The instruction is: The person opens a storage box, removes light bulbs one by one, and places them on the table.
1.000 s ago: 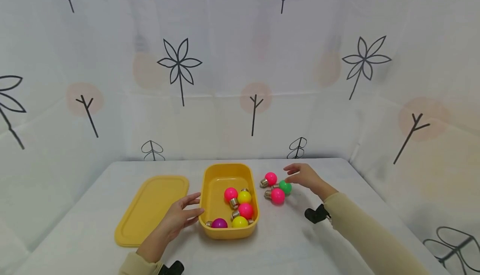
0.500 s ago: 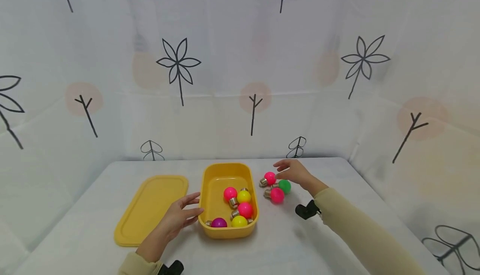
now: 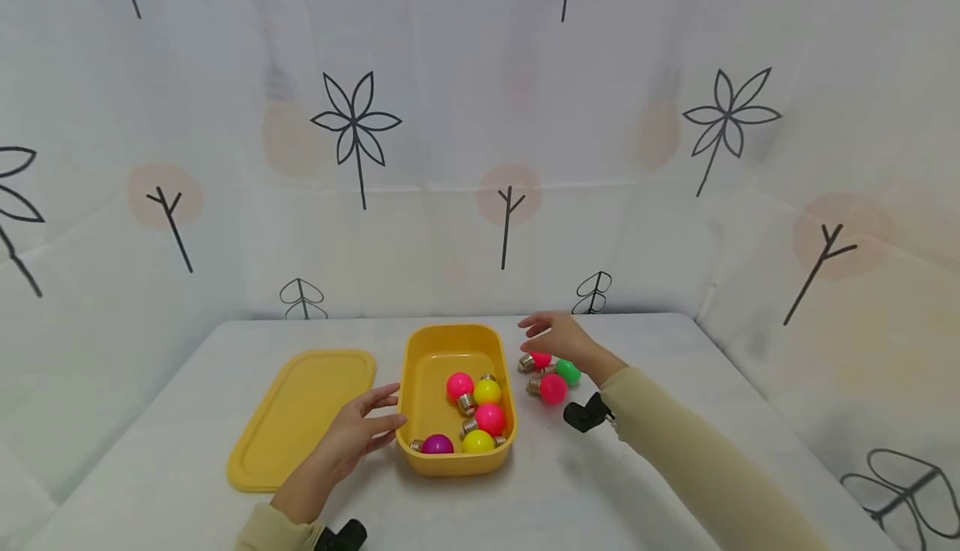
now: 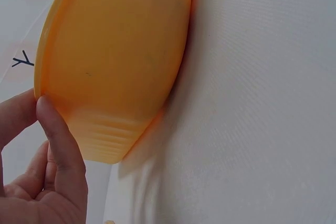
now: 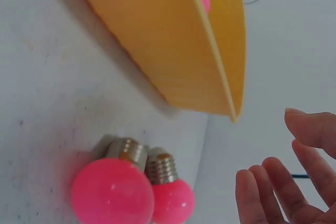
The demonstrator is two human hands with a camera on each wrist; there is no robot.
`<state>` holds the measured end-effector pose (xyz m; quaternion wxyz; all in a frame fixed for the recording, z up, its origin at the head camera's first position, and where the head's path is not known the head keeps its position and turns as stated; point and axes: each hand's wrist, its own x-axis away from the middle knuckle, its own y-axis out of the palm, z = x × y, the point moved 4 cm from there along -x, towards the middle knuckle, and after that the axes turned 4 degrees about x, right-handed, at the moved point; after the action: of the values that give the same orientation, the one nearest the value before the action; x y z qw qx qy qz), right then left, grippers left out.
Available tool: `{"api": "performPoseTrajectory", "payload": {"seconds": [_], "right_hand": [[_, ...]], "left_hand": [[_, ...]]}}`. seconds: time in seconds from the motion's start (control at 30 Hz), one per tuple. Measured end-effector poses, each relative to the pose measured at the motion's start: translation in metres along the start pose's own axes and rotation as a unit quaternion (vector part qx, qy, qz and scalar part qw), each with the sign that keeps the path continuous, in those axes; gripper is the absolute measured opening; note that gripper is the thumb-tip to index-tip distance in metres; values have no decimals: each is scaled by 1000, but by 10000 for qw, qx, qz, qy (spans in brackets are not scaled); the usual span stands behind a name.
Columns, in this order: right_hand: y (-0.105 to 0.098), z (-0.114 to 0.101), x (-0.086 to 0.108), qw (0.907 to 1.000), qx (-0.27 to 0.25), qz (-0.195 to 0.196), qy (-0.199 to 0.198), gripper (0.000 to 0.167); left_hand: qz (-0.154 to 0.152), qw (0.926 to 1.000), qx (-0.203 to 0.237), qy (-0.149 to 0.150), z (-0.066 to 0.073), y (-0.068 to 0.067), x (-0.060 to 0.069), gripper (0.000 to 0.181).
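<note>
Yellow and deep, a round-cornered plastic box (image 3: 456,468) stands upright on the white counter (image 3: 540,493), holding 5 bulbs with metal screw bases: 2 pink (image 3: 460,385), 2 yellow (image 3: 487,392) and 1 purple (image 3: 438,444). At its left side, the left hand (image 3: 356,430) lightly pinches the rim between thumb and finger. Left of the box lies a flat yellow rectangular lid (image 3: 300,426). Just right of it rest 2 glossy pink bulbs (image 3: 553,389) and 1 green bulb (image 3: 568,373) (1 of the pinks is partly hidden by the right hand (image 3: 558,338) in the head view). That hand hovers free, fingers loosely extended.
</note>
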<state>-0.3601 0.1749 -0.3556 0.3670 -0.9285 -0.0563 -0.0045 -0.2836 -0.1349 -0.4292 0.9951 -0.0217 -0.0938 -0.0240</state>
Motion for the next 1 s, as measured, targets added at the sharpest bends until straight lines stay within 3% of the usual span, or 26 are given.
{"api": "performPoseTrajectory", "payload": {"seconds": [0.57,1.0], "right_hand": [[33,-42,-4,9983,-249,-371,-383,38],[62,-61,-8,9915,-500,-953,-730,40]], "left_hand": [[-17,10000,-14,10,3,0,1,57],[-35,10000,53,-20,1,0,1,56]]}}
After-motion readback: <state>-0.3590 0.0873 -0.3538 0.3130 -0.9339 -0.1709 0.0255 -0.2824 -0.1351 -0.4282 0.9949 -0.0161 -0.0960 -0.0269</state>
